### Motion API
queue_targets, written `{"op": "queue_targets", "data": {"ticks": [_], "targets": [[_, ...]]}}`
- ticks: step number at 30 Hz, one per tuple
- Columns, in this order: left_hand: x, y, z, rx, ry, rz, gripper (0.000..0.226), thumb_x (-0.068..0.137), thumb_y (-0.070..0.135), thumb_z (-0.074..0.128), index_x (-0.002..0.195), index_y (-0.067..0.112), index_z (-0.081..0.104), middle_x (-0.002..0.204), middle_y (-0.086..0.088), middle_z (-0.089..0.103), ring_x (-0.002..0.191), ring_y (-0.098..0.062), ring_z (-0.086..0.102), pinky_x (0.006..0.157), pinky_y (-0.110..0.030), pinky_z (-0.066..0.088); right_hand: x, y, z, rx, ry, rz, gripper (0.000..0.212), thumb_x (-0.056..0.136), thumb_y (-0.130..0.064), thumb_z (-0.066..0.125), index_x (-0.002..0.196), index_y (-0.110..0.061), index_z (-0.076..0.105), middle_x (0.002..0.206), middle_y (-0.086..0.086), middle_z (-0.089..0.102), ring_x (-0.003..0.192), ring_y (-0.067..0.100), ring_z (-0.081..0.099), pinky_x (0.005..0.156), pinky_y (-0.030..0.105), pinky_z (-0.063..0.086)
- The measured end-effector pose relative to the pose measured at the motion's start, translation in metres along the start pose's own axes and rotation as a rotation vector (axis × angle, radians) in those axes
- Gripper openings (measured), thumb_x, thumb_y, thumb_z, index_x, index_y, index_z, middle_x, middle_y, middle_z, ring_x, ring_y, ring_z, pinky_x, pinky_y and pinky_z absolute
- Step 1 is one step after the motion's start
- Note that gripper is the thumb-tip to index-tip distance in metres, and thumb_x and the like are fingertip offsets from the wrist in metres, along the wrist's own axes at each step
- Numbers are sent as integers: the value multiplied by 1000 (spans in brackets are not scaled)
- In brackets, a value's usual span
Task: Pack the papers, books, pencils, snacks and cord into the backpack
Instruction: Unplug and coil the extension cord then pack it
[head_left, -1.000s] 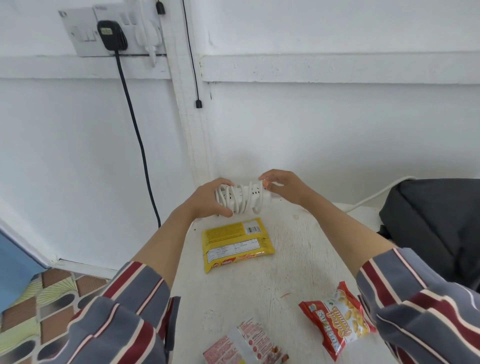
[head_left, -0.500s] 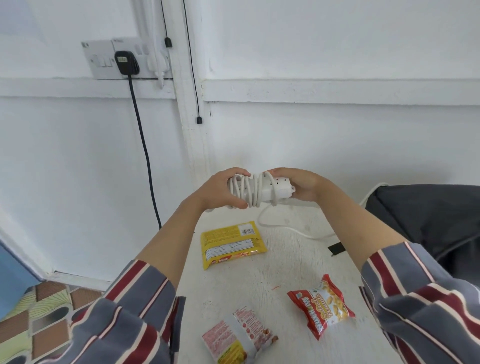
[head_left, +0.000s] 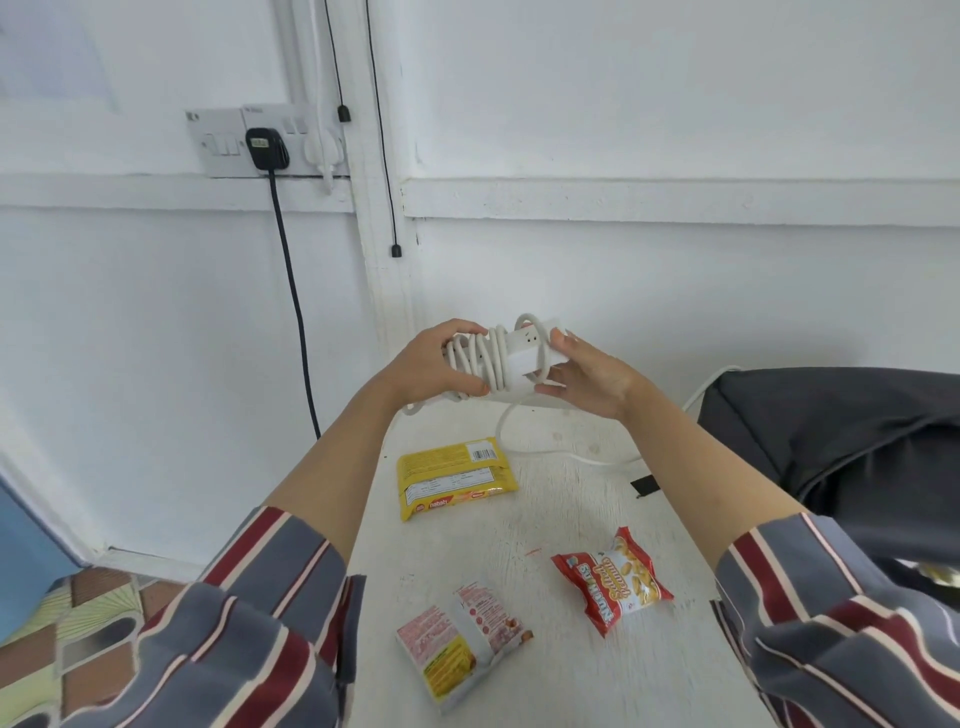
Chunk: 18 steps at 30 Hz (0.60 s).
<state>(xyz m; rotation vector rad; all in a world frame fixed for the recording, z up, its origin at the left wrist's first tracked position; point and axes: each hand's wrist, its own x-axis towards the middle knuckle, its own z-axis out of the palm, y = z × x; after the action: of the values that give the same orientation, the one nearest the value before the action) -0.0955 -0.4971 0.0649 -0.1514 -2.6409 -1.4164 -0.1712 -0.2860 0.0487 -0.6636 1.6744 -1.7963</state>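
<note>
I hold a white power strip (head_left: 519, 353) above the far end of the white table (head_left: 571, 649), its white cord wound in loops around it. My left hand (head_left: 431, 366) grips the wound left end. My right hand (head_left: 587, 376) holds the right end, with a cord loop between the fingers. The loose cord tail (head_left: 566, 456) trails over the table toward the dark backpack (head_left: 841, 441) at the right. Three snack packets lie on the table: yellow (head_left: 454, 477), red (head_left: 613, 579), and pink-and-white (head_left: 462, 642).
A wall socket plate (head_left: 260, 141) holds a black plug with a black cable (head_left: 293, 312) hanging down the white wall. A thin black wire (head_left: 387, 156) hangs beside the wall strip. A small black patch (head_left: 644, 486) lies on the table. Patterned floor (head_left: 67, 613) shows at lower left.
Both hands have lifted the power strip off the table. My right hand has wound another cord loop round it. The view has tilted down, so the socket sits lower.
</note>
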Motion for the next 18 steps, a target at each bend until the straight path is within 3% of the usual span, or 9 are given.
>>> {"op": "queue_targets", "data": {"ticks": [7, 12, 18], "targets": [[-5, 13, 5, 2, -3, 15, 67, 51, 22, 76, 114, 29, 55, 112, -6, 58, 92, -15, 56, 82, -30, 50, -10, 5, 5, 74, 39, -156, 90, 33, -55, 90, 109, -23, 56, 104, -4, 63, 97, 13, 57, 92, 27, 43], [-6, 22, 12, 6, 15, 45, 66, 50, 22, 76, 112, 30, 54, 103, -1, 58, 86, -11, 56, 79, -28, 49, -11, 10, 23, 17, 209, -215, 94, 41, -57, 87, 120, -16, 57, 113, 6, 60, 106, 23, 53, 100, 42, 40], [-6, 35, 20, 6, 68, 75, 67, 50, 24, 77, 113, 32, 53, 96, 7, 56, 80, -10, 56, 71, -26, 49, -20, 3, 36, 75, 308, -217, 34, 65, -36, 70, 96, -26, 61, 92, -3, 64, 90, 16, 57, 78, 28, 45]]}}
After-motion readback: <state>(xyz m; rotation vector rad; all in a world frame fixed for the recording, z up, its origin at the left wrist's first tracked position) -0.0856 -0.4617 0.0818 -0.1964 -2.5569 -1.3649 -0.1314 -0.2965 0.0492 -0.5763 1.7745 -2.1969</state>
